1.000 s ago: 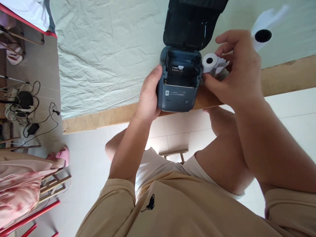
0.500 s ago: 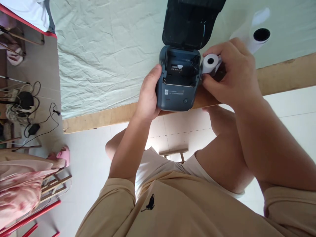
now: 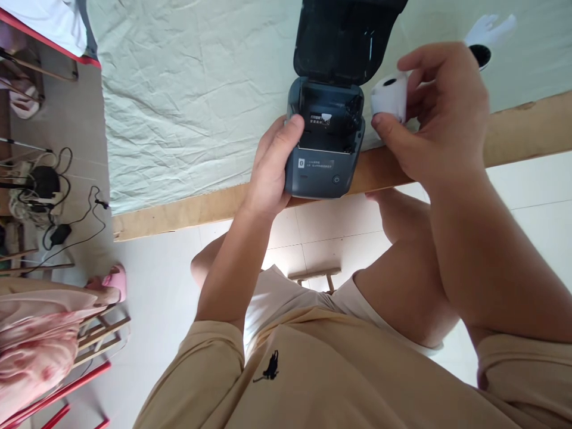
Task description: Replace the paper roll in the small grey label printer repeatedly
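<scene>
Label printer: the dark blue printer [image 3: 324, 176] stands at the table's wooden edge [image 3: 192, 211], its power button [image 3: 336, 179] towards the wearer.
Lid: the black lid [image 3: 342, 44] is swung fully back; that part looks done.
Paper bay: the bay [image 3: 330, 113] shows its printed notice uncovered; no roll is seated in it.
White paper roll: the roll [image 3: 392, 101] is outside, just beside the printer's right wall, apart from it, core end upward; whether it touches the green cloth [image 3: 187, 89] I cannot tell.
Left hand: the left hand [image 3: 270, 170] clasps the printer's side, thumb over the rim, other fingers mostly hidden.
Right hand: the right hand [image 3: 451, 113] is partly closed, pinching the roll.
Progress: seating the roll and shutting the lid both appear undone.
</scene>
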A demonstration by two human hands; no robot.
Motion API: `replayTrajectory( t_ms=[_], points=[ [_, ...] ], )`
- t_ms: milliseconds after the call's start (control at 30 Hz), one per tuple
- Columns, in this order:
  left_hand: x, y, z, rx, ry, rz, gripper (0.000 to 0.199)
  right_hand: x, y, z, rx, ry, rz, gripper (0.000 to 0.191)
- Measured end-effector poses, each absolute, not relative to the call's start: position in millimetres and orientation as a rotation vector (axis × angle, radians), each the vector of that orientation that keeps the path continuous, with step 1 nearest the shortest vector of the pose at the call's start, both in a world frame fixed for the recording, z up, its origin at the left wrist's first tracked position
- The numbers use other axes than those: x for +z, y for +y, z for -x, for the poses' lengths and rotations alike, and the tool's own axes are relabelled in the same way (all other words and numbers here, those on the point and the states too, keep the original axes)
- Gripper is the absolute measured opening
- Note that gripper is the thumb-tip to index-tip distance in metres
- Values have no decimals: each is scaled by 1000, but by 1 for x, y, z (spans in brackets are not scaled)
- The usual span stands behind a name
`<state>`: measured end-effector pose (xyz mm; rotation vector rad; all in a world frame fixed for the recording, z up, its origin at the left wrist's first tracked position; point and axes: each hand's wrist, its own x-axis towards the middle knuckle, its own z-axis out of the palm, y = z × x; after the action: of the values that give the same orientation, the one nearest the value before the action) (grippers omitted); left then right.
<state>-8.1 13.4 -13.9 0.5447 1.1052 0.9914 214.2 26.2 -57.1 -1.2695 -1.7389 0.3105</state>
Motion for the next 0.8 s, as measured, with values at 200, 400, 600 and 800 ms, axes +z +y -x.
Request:
replayTrajectory(
  t_ms=[200, 400, 600, 800],
  points=[
    [-20, 3, 6, 1120, 1031, -807, 42, -56, 32, -210, 359, -1547, 1005, 64],
    [-3, -9, -7, 1231, 1098, -791, 38, -20, 13, -174, 248, -1684, 918, 37],
    [-8, 0, 3, 1158, 1015, -785, 32, -12, 17, -153, 133, -1875, 1155, 27],
    [3, -9, -4, 1198, 1064, -772, 30, -14, 16, -146, 243, -1706, 1074, 22]
  ],
)
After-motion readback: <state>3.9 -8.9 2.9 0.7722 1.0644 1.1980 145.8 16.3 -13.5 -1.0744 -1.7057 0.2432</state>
